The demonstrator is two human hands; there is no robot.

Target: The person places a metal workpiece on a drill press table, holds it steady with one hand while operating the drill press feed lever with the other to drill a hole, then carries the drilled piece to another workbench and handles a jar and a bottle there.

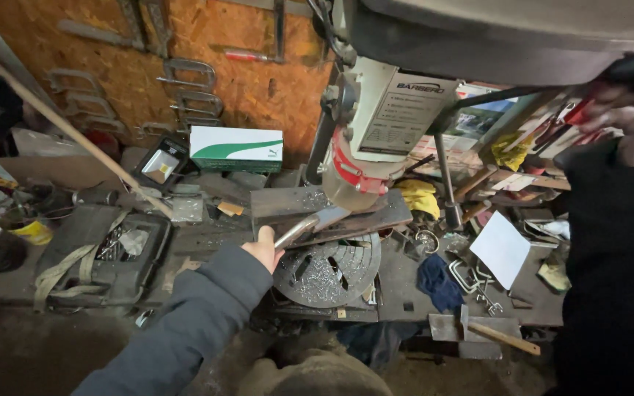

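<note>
Now | left hand (264, 248) fingers closed on metal bar (310, 226) | white-green box (235, 149) behind | right hand (618, 95) blurred

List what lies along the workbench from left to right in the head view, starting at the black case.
Black case with straps → left hand gripping a metal bar → round slotted drill table → blue rag → white sheet of paper.

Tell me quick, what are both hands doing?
Left hand: closed on a metal bar on the drill table.
Right hand: blurred at the lever; grip cannot be told.
</note>
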